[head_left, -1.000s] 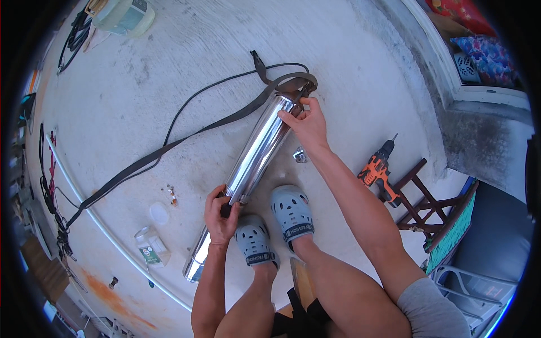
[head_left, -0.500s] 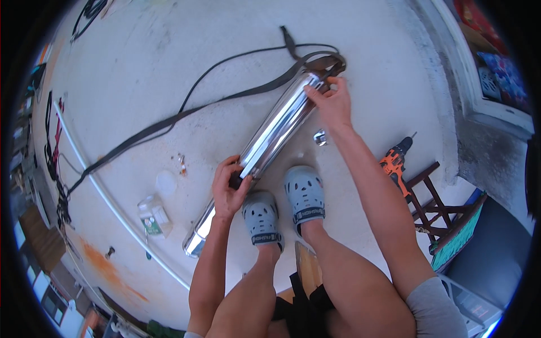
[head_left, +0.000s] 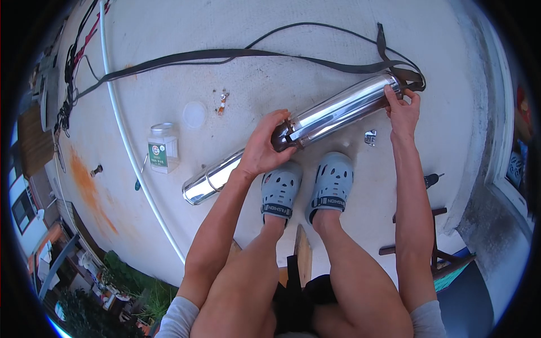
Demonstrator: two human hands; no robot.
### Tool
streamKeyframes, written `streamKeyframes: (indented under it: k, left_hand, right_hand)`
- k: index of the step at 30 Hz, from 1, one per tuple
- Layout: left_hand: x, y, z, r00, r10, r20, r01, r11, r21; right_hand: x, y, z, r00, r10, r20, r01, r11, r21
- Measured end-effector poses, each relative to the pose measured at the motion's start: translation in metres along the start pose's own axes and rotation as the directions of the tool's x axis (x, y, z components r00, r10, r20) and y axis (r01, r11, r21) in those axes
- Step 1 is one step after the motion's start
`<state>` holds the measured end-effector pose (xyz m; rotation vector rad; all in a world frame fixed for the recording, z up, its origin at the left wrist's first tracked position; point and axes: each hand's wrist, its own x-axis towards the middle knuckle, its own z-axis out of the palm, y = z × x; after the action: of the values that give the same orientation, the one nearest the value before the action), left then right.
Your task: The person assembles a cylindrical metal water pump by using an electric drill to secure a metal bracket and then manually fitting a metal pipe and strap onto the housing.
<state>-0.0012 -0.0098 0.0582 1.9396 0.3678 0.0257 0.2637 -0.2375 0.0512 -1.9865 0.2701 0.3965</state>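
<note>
floor (head_left: 315,50): pale concrete, daylit | rust stain (head_left: 93,188) | wooden stool (head_left: 434,248) at right

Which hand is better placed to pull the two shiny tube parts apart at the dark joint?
Probably the left hand: it wraps the dark joint where the long tube meets the short tube. The right hand is at the far end, by the black strap, and seems only to steady it.

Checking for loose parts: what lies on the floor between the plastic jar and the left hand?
In the head view, between the plastic jar and the left hand lies the lower section of the shiny metal tube on bare concrete.
</note>
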Motion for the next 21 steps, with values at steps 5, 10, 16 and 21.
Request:
streamKeyframes:
  k: [5, 10, 16, 21]
  left_hand:
    - [-0.02, 0.003, -0.008, 0.971, -0.182, -0.156, 0.203, 0.97, 0.132]
    - [-0.028, 0.004, -0.008, 0.962, -0.254, -0.096, 0.264, 0.958, 0.109]
    - [-0.015, 0.008, -0.001, 0.987, -0.118, -0.11, 0.131, 0.984, 0.117]
    - [-0.005, 0.006, -0.005, 0.965, -0.25, -0.077, 0.249, 0.968, -0.031]
  right_hand:
    - [-0.002, -0.003, 0.0, 1.0, 0.015, -0.003, -0.015, 0.999, -0.036]
    - [-0.001, -0.005, -0.001, 1.0, 0.018, -0.004, -0.018, 0.998, -0.055]
    - [-0.005, -0.009, -0.003, 1.0, 0.021, 0.009, -0.02, 0.999, -0.042]
    - [0.001, -0.002, -0.001, 1.0, -0.001, 0.02, 0.001, 1.0, -0.025]
